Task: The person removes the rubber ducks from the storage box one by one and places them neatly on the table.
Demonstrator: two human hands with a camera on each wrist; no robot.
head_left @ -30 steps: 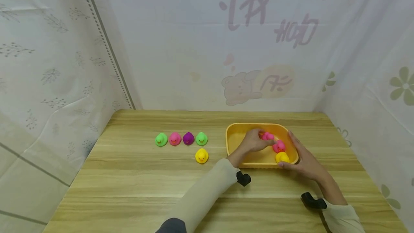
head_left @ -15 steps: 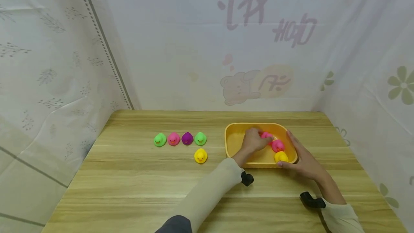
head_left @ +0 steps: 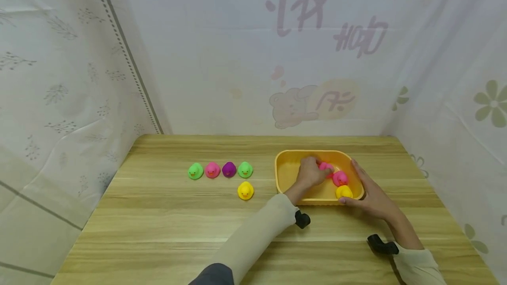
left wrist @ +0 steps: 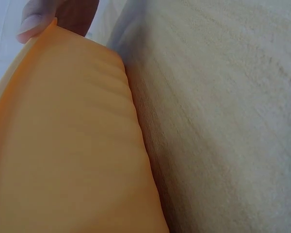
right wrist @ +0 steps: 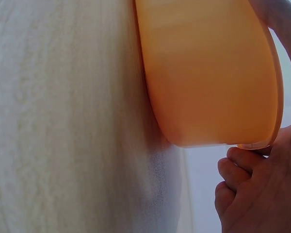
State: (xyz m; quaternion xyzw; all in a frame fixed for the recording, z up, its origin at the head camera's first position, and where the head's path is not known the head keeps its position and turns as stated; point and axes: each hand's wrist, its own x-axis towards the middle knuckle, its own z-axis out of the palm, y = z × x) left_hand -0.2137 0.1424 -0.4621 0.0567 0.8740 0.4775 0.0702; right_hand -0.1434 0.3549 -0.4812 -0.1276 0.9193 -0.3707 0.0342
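An orange-yellow plastic tray (head_left: 289, 162) stands on the right half of the wooden table. My left hand (head_left: 310, 173) reaches over its front rim, and its fingers and thumb pinch a pink rubber duck (head_left: 326, 169) near the back wall, partly hidden. In front of that duck lie a second pink duck (head_left: 340, 178) and a yellow duck (head_left: 343, 191) along the right side. My right hand (head_left: 374, 199) grips the tray's right end, thumb over the front rim. In the right wrist view its fingers (right wrist: 235, 170) bend around the tray's outer wall.
To the left of the tray, a green duck (head_left: 196, 171), a pink duck (head_left: 212, 170), a purple duck (head_left: 229, 169) and another green duck (head_left: 245, 169) form a row. A yellow duck (head_left: 245, 191) sits before the row's right end. A patterned curtain (head_left: 222, 56) hangs behind the table.
My left hand has shifted slightly right inside the tray, and its thumb and fingers have closed on the rear pink duck. The right hand stays on the tray's end.
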